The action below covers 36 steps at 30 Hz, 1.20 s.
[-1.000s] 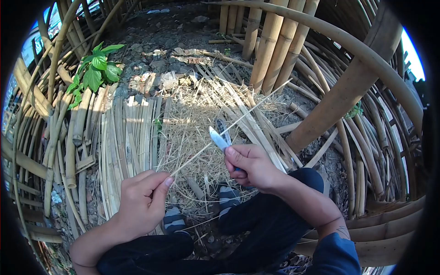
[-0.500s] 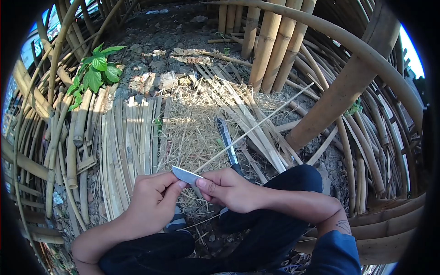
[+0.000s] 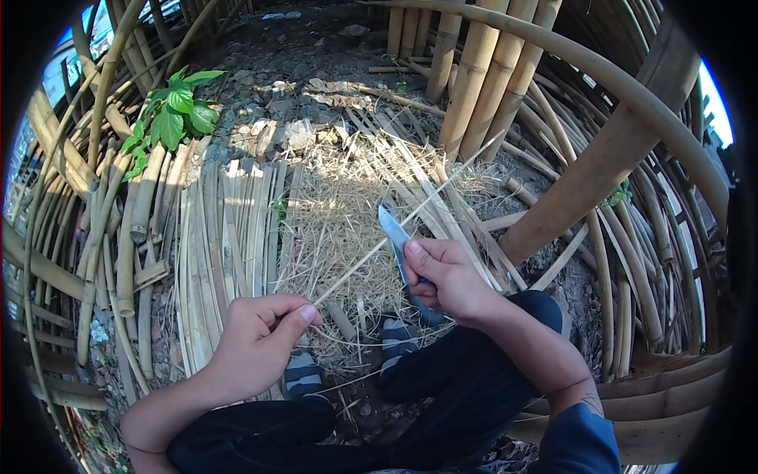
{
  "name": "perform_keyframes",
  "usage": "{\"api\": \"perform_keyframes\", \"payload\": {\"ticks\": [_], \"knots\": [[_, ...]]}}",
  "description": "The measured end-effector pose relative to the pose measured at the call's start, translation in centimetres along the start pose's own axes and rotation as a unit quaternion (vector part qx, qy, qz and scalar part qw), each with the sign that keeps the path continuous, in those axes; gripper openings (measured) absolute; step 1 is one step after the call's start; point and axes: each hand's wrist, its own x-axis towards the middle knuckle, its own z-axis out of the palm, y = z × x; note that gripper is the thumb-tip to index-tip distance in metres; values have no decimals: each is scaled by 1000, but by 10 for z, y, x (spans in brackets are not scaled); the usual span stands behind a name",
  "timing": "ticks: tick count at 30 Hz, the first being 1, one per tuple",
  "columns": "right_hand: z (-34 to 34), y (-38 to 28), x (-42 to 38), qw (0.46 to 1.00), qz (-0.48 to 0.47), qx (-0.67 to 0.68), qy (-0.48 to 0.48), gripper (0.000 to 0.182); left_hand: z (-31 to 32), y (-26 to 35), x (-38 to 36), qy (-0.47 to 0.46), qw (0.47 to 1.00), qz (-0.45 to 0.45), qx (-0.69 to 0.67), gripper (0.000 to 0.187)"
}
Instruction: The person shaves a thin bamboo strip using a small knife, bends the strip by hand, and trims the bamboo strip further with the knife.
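Knife (image 3: 392, 229) just slid back up the bamboo sliver (image 3: 410, 213), so another shaving pass is done. Left hand (image 3: 260, 340) pinches its end, right hand (image 3: 446, 276) stays wrapped around the handle.

Sunlit outdoor ground (image 3: 260, 63) of dark soil and stones, strewn with dry straw (image 3: 339, 213), flat bamboo strips (image 3: 229, 229), upright bamboo poles (image 3: 482, 71), and a green leafy plant (image 3: 178, 110).
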Motion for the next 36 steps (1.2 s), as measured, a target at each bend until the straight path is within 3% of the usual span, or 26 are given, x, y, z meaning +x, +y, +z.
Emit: {"api": "perform_keyframes", "payload": {"ticks": [4, 6, 7, 10, 13, 15, 18, 21, 25, 27, 29, 31, 33, 34, 36], "knots": [[39, 9, -8, 990, -44, -85, -101, 39, 7, 7, 0, -2, 1000, -3, 7, 20], [35, 3, -5, 989, -59, -121, -69, 39, 4, 5, 0, 1, 1000, -3, -6, 19], [26, 0, -1, 999, -25, -33, -25, 39, 2, 5, -1, 2, 1000, -2, -5, 19], [5, -6, 2, 1000, 19, -15, -1, 39, 1, 2, -4, 1, 1000, -11, 21, 18], [38, 5, -9, 993, 0, -50, -108, 40, 11, -1, 0, 33, 996, 52, 69, 14], [45, 5, -9, 993, -10, -84, -80, 41, 15, 1, -1, 77, 948, 234, 200, 10], [24, -3, 1, 999, -3, -31, -7, 40, 12, 3, -5, 131, 932, 250, 228, 8], [0, -8, 4, 1000, 26, 6, 4, 41, 7, 3, -9, 111, 937, 213, 253, 9], [32, 4, -7, 995, -4, -31, -98, 39, 15, 2, -4, 112, 932, 253, 236, 7], [22, 3, 0, 997, 0, -46, -68, 39, 13, 8, -7, 95, 942, 215, 241, 10], [5, -11, 3, 999, 15, 34, -3, 39, 11, 10, -10, 95, 946, 208, 230, 10], [-2, -8, 5, 999, 11, 38, -2, 40, 11, 9, -11, 91, 952, 199, 212, 11], [13, 0, 0, 997, 35, 7, -63, 40, 13, 6, -6, 79, 961, 174, 202, 12], [19, 7, -1, 993, -6, -54, -107, 40, 16, 4, -5, 79, 961, 174, 200, 12], [24, 10, -2, 990, -43, -90, -102, 40, 18, 2, -4, 66, 974, 165, 140, 13]]}}
